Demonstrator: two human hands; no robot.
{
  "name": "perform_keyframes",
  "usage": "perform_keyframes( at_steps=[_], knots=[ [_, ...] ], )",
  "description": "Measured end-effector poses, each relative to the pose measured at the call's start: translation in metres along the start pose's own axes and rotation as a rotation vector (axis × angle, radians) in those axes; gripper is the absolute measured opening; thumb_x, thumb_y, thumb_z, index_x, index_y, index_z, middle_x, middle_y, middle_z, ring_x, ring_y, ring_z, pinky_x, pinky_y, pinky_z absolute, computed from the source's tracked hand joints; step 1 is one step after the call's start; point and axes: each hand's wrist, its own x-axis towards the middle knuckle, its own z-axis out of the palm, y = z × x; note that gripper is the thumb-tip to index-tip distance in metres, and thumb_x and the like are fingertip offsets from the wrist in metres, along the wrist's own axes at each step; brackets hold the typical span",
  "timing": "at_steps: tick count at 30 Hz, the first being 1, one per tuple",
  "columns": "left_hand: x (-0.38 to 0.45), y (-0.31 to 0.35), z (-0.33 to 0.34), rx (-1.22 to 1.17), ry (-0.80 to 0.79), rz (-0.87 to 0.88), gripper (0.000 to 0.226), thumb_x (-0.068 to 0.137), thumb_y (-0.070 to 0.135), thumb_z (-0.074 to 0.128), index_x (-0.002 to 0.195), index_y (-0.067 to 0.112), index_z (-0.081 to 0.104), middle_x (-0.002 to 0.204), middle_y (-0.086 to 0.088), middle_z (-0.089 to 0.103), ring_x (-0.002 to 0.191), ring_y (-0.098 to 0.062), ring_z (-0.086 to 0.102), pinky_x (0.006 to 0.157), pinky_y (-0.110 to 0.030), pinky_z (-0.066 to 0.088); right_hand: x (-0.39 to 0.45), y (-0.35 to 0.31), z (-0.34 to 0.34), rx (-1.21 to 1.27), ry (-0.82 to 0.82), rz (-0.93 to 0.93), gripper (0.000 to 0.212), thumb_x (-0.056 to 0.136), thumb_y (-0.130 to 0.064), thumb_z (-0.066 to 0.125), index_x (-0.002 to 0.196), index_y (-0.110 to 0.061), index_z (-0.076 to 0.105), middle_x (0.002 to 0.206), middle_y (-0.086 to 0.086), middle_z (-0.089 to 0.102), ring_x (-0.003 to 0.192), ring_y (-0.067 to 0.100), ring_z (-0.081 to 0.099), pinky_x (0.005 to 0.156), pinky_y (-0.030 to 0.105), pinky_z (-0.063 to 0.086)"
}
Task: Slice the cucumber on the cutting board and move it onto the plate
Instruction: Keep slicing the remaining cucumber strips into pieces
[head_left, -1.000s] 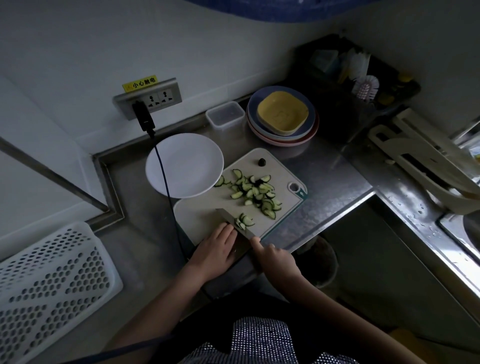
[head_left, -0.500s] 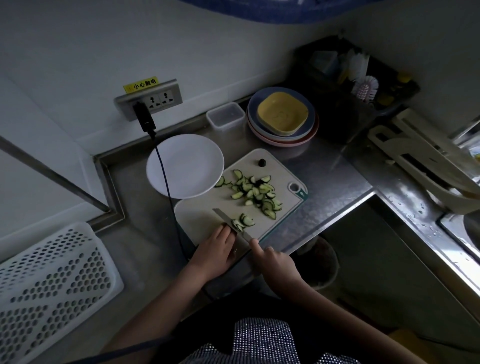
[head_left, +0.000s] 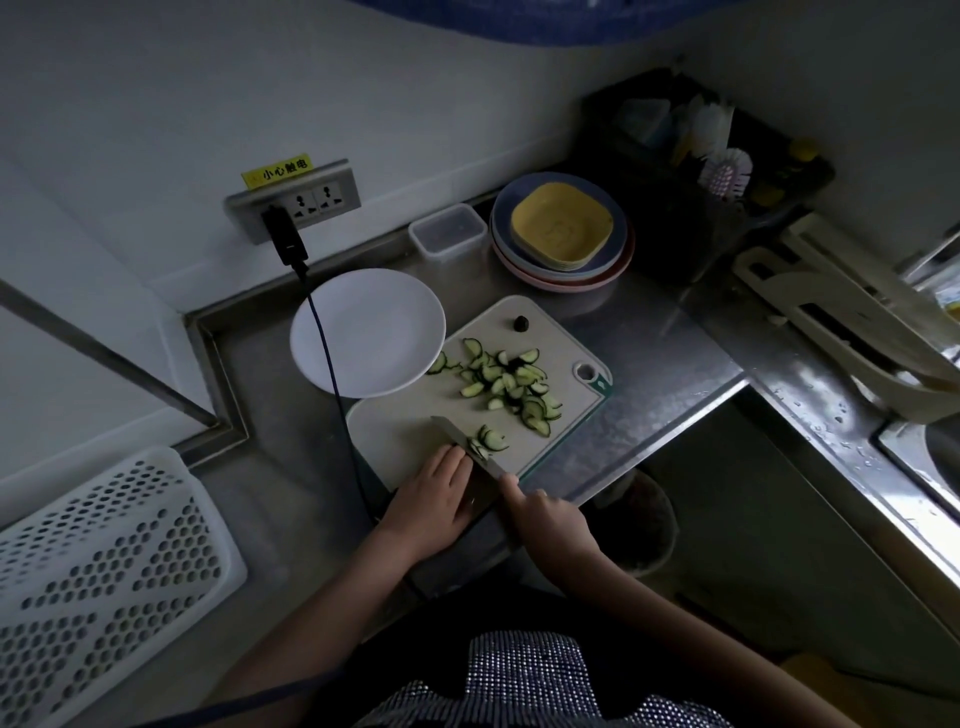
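- The fingers (head_left: 451, 464) of the left hand (head_left: 431, 501) lay curled on the last bit of cucumber, which they hid, at the near edge of the cutting board (head_left: 400, 431).
- The right hand (head_left: 548, 522) gripped the knife (head_left: 465, 444) handle, blade down beside those fingers.
- A few fresh slices (head_left: 488, 441) lay just past the blade; the main pile of slices (head_left: 511, 384) sat mid-board.
- The white plate (head_left: 374, 327) overlapped the board's far left corner on the table (head_left: 654, 358).

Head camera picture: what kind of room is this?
Most likely a kitchen. A cutting board with cucumber slices lies on a steel counter, stacked plates wait by the wall, and a sink edge shows at right.
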Motion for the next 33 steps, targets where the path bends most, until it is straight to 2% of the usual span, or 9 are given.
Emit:
perform_keyframes(
  at_steps=[3, 6, 9, 17, 20, 30, 33],
  knots=[
    [0.000, 0.001, -0.002, 0.026, 0.006, 0.016, 0.057, 0.075, 0.040, 0.039, 0.109, 0.000, 0.064, 0.112, -0.016, 0.064, 0.104, -0.032, 0.063, 0.072, -0.037, 0.058, -0.002, 0.000, -0.003, -0.011, 0.004, 0.001, 0.044, 0.098, -0.013, 0.033, 0.141, -0.012, 0.023, 0.104, 0.011, 0.061, 0.092, 0.033, 0.066, 0.063, 0.038, 0.049],
    [-0.003, 0.001, -0.002, 0.056, 0.084, 0.036, 0.053, 0.075, 0.038, 0.039, 0.101, 0.003, 0.069, 0.107, -0.014, 0.066, 0.107, -0.029, 0.052, 0.072, -0.033, 0.055, -0.007, 0.000, -0.006, -0.009, 0.018, -0.023, 0.044, 0.099, -0.015, 0.033, 0.142, -0.012, 0.023, 0.106, 0.010, 0.061, 0.093, 0.033, 0.065, 0.061, 0.036, 0.046],
    [-0.005, 0.001, -0.002, 0.045, 0.129, 0.030, 0.048, 0.075, 0.036, 0.040, 0.095, 0.004, 0.070, 0.100, -0.014, 0.067, 0.102, -0.026, 0.044, 0.071, -0.031, 0.055, -0.011, -0.001, -0.009, -0.002, 0.003, -0.038, 0.042, 0.100, -0.017, 0.033, 0.142, -0.013, 0.023, 0.107, 0.010, 0.061, 0.093, 0.034, 0.065, 0.063, 0.037, 0.048],
    [-0.004, 0.003, -0.005, 0.046, 0.171, 0.013, 0.048, 0.074, 0.036, 0.039, 0.091, 0.004, 0.070, 0.095, -0.013, 0.067, 0.100, -0.026, 0.044, 0.070, -0.030, 0.054, -0.014, -0.004, -0.011, -0.007, -0.028, -0.040, 0.045, 0.100, -0.014, 0.031, 0.143, -0.013, 0.020, 0.109, 0.013, 0.059, 0.094, 0.036, 0.065, 0.068, 0.041, 0.051],
    [-0.005, 0.004, -0.005, 0.050, 0.176, 0.007, 0.048, 0.075, 0.036, 0.039, 0.091, 0.003, 0.070, 0.096, -0.014, 0.067, 0.101, -0.026, 0.043, 0.070, -0.031, 0.055, -0.014, -0.004, -0.011, -0.021, -0.029, -0.042, 0.045, 0.100, -0.014, 0.030, 0.144, -0.014, 0.019, 0.111, 0.014, 0.058, 0.094, 0.035, 0.065, 0.067, 0.038, 0.049],
    [-0.002, 0.005, -0.006, 0.023, 0.203, 0.020, 0.046, 0.075, 0.034, 0.040, 0.091, 0.000, 0.067, 0.095, -0.016, 0.066, 0.101, -0.027, 0.043, 0.071, -0.033, 0.055, -0.011, -0.001, -0.013, -0.033, -0.041, -0.036, 0.044, 0.101, -0.015, 0.029, 0.144, -0.014, 0.019, 0.111, 0.015, 0.056, 0.094, 0.036, 0.064, 0.067, 0.039, 0.049],
    [-0.001, 0.005, -0.007, 0.007, 0.194, 0.027, 0.045, 0.075, 0.035, 0.039, 0.102, 0.002, 0.055, 0.099, -0.016, 0.065, 0.103, -0.027, 0.043, 0.072, -0.033, 0.055, -0.009, -0.001, -0.011, -0.028, -0.045, -0.030, 0.044, 0.101, -0.015, 0.030, 0.144, -0.013, 0.019, 0.111, 0.015, 0.057, 0.093, 0.036, 0.064, 0.068, 0.040, 0.050]
  ],
)
